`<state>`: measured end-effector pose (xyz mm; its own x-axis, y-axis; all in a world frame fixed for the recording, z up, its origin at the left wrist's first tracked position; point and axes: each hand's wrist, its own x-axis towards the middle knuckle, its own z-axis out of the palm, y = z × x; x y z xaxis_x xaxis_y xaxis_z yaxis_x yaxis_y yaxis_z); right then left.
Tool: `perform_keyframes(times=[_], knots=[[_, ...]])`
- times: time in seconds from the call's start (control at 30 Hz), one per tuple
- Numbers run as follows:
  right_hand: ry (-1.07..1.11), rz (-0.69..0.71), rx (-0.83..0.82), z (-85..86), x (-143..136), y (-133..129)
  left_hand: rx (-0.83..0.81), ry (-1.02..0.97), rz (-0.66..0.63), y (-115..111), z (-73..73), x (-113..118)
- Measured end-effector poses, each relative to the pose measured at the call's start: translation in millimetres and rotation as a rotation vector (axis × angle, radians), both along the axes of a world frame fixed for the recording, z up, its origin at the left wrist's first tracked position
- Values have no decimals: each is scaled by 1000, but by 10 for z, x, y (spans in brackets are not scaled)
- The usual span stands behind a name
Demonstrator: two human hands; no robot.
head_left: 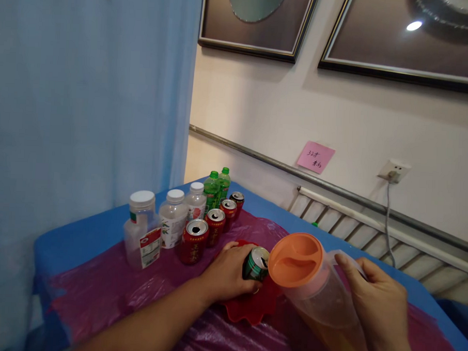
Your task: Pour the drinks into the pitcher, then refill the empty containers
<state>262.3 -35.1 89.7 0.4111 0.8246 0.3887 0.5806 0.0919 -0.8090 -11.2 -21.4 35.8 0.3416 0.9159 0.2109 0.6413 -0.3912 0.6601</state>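
Note:
My left hand [230, 271] is wrapped round a green drink can [256, 264] with an opened top, tilted slightly toward the right. Under it lies a red scalloped dish [247, 305], partly hidden by the hand. By its handle my right hand [379, 301] grips a clear plastic pitcher [329, 304] with an orange lid [295, 261]. The pitcher leans left, its lid right beside the can's top, and yellowish liquid shows low inside it. Whether anything flows between them I cannot tell.
Left of my hands stand opened red cans [195, 242], white-capped clear bottles [173, 219], a larger clear jar [141, 233] and green bottles [212, 191]. Purple plastic sheeting [109, 278] covers part of the blue table [80, 231]. A radiator [333, 216] and plugged-in socket [394, 172] are behind.

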Motion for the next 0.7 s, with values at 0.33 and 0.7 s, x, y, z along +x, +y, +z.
perform_keyframes(times=[0.33,0.7], knots=[[-42,-10,6,-25,24,9,-4,-15,0,-12,20,1],[-43,-18,-6,-23,31,-3,-3,7,-1,-7,18,2]])
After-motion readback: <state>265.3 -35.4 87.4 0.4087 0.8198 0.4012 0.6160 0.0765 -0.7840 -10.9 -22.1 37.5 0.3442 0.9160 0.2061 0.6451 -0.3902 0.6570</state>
